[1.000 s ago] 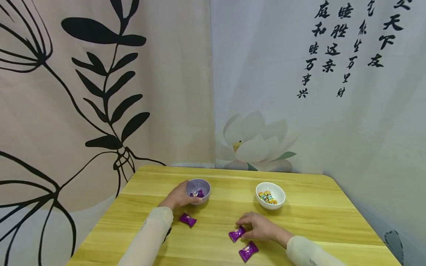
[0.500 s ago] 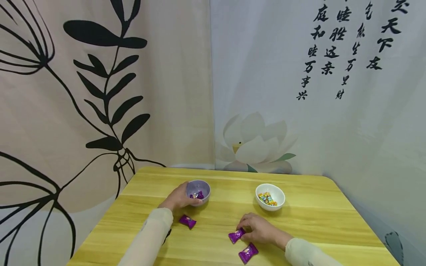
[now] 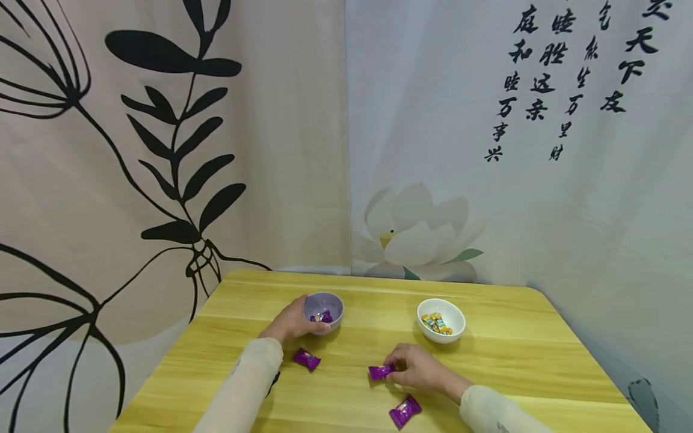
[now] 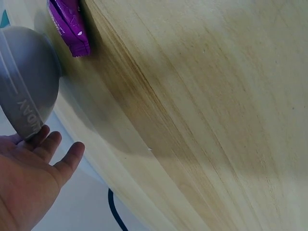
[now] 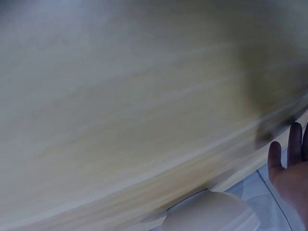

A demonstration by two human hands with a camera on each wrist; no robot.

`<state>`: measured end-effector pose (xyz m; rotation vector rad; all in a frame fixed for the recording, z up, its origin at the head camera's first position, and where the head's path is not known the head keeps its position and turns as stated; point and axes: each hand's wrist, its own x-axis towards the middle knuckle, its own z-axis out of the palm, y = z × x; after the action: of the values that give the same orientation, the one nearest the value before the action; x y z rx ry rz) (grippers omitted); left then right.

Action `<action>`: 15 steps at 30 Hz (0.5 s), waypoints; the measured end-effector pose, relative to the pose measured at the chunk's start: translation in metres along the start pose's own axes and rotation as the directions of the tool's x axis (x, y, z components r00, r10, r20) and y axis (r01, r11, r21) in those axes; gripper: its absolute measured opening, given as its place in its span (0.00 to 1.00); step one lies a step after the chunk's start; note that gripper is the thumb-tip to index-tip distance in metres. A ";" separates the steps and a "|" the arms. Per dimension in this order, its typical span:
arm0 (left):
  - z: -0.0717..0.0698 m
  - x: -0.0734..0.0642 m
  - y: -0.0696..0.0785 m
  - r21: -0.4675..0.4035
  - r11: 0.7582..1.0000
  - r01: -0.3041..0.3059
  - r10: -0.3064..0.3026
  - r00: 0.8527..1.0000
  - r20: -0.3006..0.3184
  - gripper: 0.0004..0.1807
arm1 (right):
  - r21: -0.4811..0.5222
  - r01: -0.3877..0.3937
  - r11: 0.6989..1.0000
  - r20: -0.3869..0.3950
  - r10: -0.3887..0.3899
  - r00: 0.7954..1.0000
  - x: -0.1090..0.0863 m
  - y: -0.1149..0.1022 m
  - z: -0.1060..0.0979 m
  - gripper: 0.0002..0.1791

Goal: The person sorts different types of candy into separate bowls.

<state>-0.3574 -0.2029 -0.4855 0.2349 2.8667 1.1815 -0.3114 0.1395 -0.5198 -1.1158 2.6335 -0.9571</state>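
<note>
My left hand (image 3: 295, 320) holds the side of a small purple bowl (image 3: 338, 305), its thumb along the near rim. Purple-wrapped candies (image 3: 325, 316) lie inside that bowl. In the left wrist view, fingertips touch the outside of the bowl (image 4: 36, 72), which bears pale lettering. A purple-wrapped candy (image 3: 377, 373) is pinched between the thumb and fingers of my right hand (image 3: 421, 368). Nearer the front lies another wrapped candy (image 3: 405, 411), and one more candy (image 3: 307, 359) rests just below the left hand. The right wrist view shows part of the hand (image 5: 291, 180), without the candy.
At the back right of the wooden table (image 3: 503, 343) stands a white bowl (image 3: 458, 325) with several yellow-orange wrapped candies (image 3: 436, 323). A printed curtain (image 3: 292, 150) hangs behind the table. A dark cord (image 4: 114, 209) shows past the table edge in the left wrist view.
My right hand has shifted slightly left and up with the pinched candy, which has turned a little. The left hand stays on the purple bowl.
</note>
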 end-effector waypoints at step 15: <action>-0.002 -0.001 0.003 -0.010 1.000 -0.003 0.003 1.000 -0.004 0.54 | 0.015 -0.089 0.996 -0.179 0.090 0.980 0.023 -0.005 -0.004 0.11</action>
<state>-0.3561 -0.2028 -0.4819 0.2372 2.8639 1.1983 -0.3263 0.1228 -0.5110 -0.9406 2.7916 -1.0958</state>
